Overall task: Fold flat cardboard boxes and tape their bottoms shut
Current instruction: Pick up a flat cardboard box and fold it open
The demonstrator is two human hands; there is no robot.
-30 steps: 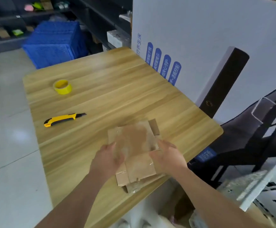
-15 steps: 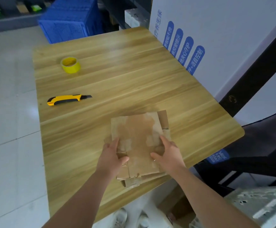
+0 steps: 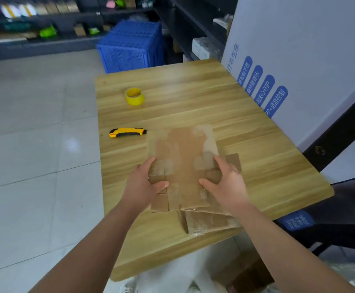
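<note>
A person's left hand [image 3: 144, 182] and right hand [image 3: 225, 185] hold a flat cardboard box [image 3: 183, 157] over the near half of a wooden counter [image 3: 193, 98]. Each hand grips one long side of the box. The left fingers [image 3: 150, 164] are clamped on its left edge, with the thumb laid across the upper face. The right fingers [image 3: 220, 162] are clamped on its right edge in the same way, thumb pointing inward. The box is brown, worn and patched with pale tape remnants, and its far end is blurred. Whether that end touches the counter cannot be told. Small flaps stick out at its near left corner and behind the right hand. Under its near end lies a second flattened box [image 3: 210, 222], resting on the counter at the near edge and partly covered by the held one. A yellow tape roll [image 3: 134, 96] sits flat toward the far left of the counter, well apart from the boxes. A yellow and black utility knife [image 3: 127, 132] lies between the tape roll and the held box, just left of the box's far corner. A white panel with blue labels [image 3: 299, 49] stands along the right side of the counter. A blue crate [image 3: 130, 47] stands on the tiled floor [image 3: 34, 144] beyond the far edge, before dark shelves [image 3: 45, 22].
</note>
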